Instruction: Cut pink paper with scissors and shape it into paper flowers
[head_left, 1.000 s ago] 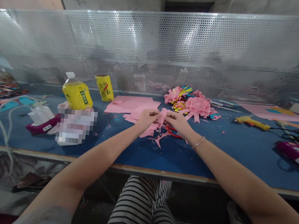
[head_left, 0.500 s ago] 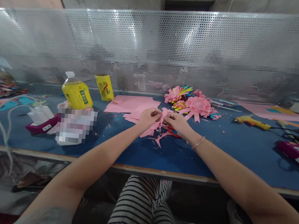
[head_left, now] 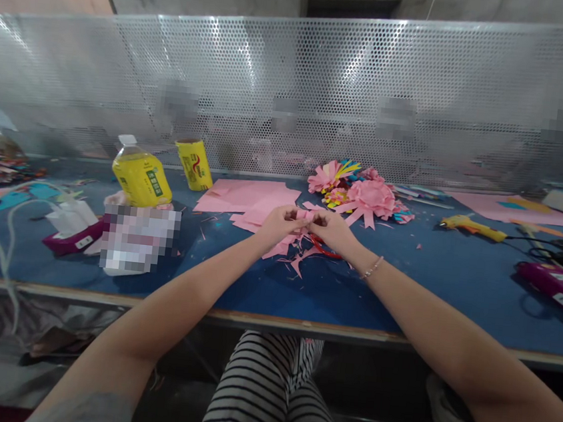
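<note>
My left hand [head_left: 280,225] and my right hand [head_left: 330,230] meet over the middle of the blue table [head_left: 353,299]. Between them they pinch a small piece of pink paper [head_left: 305,216], mostly covered by the fingers. Beneath the hands lie pink paper scraps [head_left: 298,264] and thin cuttings. Red-handled scissors [head_left: 325,248], partly hidden, rest under my right hand. Sheets of pink paper [head_left: 243,195] are spread just beyond my left hand. Behind my right hand sits a pile of pink paper flowers [head_left: 370,199] with yellow and blue strips.
A bottle of yellow liquid [head_left: 142,173] and a yellow can-shaped container [head_left: 194,165] stand at the left. Purple power strips [head_left: 552,288] lie on both sides. A yellow glue gun [head_left: 474,226] rests at the right. Along the back runs a perforated metal screen [head_left: 254,87].
The pink piece stood up between my fingers earlier; now it is lower and looks folded or bent over. Both hands stay in nearly the same place, and the view has shifted slightly.
</note>
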`<act>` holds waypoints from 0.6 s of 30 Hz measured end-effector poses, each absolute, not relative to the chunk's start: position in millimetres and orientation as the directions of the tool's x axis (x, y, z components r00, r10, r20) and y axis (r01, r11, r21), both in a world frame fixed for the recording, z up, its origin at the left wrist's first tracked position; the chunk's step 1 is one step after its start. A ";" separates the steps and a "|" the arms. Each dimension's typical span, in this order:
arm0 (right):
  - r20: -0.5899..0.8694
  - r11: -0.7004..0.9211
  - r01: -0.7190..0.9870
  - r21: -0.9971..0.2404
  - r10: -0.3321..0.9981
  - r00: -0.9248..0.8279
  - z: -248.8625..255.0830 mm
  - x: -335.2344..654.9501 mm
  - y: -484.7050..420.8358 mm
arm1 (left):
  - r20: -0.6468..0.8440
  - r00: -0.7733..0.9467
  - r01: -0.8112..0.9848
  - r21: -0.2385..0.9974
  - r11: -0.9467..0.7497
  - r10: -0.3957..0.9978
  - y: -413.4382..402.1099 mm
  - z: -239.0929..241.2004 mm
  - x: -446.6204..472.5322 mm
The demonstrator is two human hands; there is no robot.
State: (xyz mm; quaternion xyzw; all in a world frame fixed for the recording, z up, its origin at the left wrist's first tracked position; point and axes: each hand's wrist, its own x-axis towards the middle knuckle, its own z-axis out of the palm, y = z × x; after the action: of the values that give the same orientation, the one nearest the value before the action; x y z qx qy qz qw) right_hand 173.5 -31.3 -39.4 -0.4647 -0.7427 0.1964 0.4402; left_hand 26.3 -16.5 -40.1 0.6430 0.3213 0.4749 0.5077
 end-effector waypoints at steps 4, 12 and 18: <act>0.467 0.485 0.423 -0.766 0.871 -0.151 -41.5 173.9 -29.5 | 0.240 0.345 -0.128 0.970 -0.208 0.907 -17.6 -37.5 24.5; 0.366 0.378 0.235 -0.896 0.926 -0.092 -40.9 172.0 -29.1 | 0.188 0.314 -0.275 0.956 -0.100 0.930 -19.9 -30.4 22.9; 0.332 0.335 0.078 -0.939 0.942 -0.051 -39.6 169.5 -29.9 | 0.192 0.308 -0.259 0.959 -0.112 0.932 -18.1 -30.2 21.1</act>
State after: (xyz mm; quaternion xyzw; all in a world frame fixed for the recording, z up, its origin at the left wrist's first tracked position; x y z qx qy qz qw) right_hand 169.5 -29.9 -39.6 -0.4197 -0.6075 0.3953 0.5464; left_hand 21.1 -18.1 -30.2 0.5509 0.3056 0.5028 0.5919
